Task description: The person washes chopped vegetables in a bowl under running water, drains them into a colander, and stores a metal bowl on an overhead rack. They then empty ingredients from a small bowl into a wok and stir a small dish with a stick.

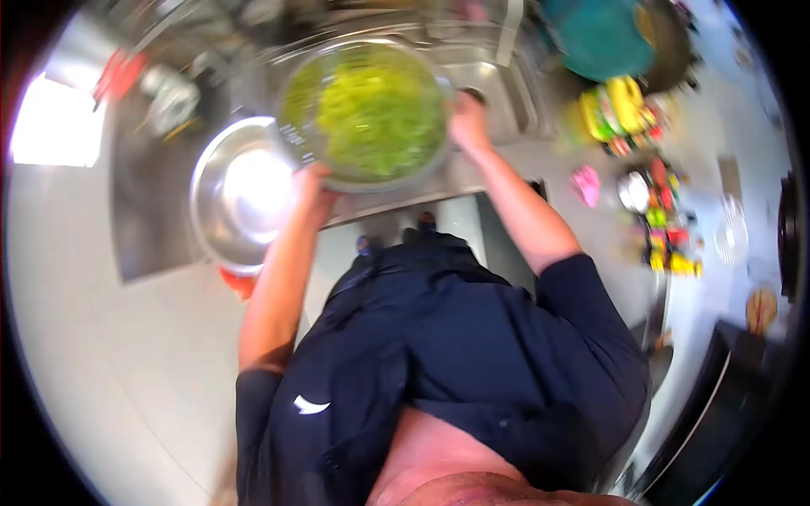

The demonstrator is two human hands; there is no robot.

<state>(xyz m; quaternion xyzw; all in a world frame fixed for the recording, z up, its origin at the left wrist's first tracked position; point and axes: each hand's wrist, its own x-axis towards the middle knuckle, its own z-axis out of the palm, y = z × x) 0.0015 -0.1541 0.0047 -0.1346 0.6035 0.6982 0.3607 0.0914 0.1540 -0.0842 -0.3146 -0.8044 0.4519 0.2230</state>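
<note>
My left hand (314,187) grips the near left rim of a round metal colander (299,145), whose wall shows small marks like rows of holes. On its right side, my right hand (469,125) is closed on the rim. Light green cut vegetables (375,118) fill the colander, too blurred to name by kind. It is held over the sink counter, beside the right sink bowl (498,88). A shiny steel basin (221,198) stands just left of it, close to my left forearm.
Something red (236,282) shows under the basin's near edge. On the right counter are a teal basin (599,38), yellow bottles (620,110), a pink cloth-like item (585,184) and several seasoning bottles (666,228). At the far left lies a plastic bag (171,97).
</note>
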